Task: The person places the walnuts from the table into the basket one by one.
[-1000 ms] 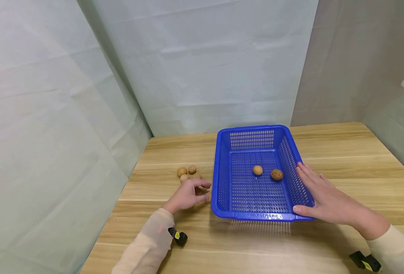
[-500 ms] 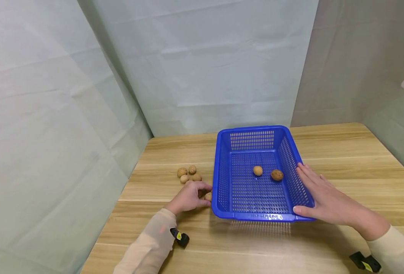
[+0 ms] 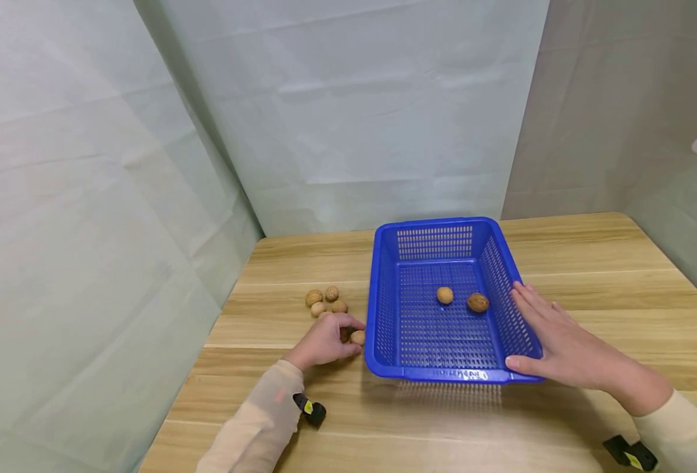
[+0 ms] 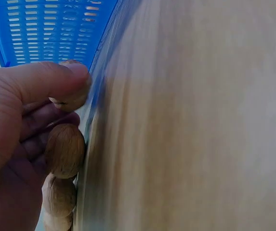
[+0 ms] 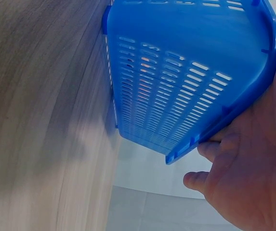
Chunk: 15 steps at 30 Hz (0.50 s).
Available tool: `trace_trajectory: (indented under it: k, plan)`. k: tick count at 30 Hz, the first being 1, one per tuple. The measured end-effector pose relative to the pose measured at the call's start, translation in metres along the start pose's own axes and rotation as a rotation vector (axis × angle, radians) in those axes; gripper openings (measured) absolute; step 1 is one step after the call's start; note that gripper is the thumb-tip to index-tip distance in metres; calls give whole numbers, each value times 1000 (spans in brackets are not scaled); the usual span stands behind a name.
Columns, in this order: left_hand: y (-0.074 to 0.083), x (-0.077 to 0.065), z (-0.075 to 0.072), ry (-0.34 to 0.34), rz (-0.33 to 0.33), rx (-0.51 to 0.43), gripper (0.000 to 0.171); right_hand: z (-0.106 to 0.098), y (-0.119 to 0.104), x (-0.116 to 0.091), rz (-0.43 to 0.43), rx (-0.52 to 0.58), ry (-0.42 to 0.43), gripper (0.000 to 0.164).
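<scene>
My left hand [image 3: 327, 338] is low on the table beside the left wall of the blue plastic basket [image 3: 443, 374]. Between its thumb and fingers it pinches a walnut [image 3: 357, 337]. The left wrist view has the thumb lying across that walnut [image 4: 72, 101], with another walnut [image 4: 65, 150] close under the palm. On the basket's right rim and near corner rests my right hand [image 3: 567, 345], its fingers extended; in the right wrist view the palm [image 5: 258, 168] is outside the rim. Two walnuts lie in the basket, a lighter one [image 3: 445, 295] and a darker one [image 3: 477, 302].
Several more walnuts [image 3: 314, 297] lie in a loose group on the table beyond my left hand. The wooden table [image 3: 608, 282] extends on both sides of the basket. Pale cloth sheets [image 3: 372, 118] hang behind the table and along its left side.
My left hand's thumb and fingers have closed on the walnut near the basket, and the hand has shifted slightly right. My right hand and the basket stay nearly still.
</scene>
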<state>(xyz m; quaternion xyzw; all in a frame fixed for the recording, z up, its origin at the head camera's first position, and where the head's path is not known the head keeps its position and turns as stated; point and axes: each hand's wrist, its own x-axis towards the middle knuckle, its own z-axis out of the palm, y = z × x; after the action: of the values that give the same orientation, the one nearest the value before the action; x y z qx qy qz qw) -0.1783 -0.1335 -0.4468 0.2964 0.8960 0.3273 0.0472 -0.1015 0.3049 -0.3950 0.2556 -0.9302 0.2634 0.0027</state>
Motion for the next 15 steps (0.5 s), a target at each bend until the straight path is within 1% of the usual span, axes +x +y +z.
trace_trajectory:
  k: [3,8,13,15]
  plan:
    - [2,-1,-4,13,-32,-44,36,0,0,0,4,-1,-2,106]
    - [7,-1,-13,43,-40,-103,35,1,0,0,7,-1,-4,106]
    - [15,1,-26,112,-37,-104,35,0,0,0,7,8,-7,105]
    - [19,3,-31,129,-23,-98,36,0,0,0,8,11,-8,106]
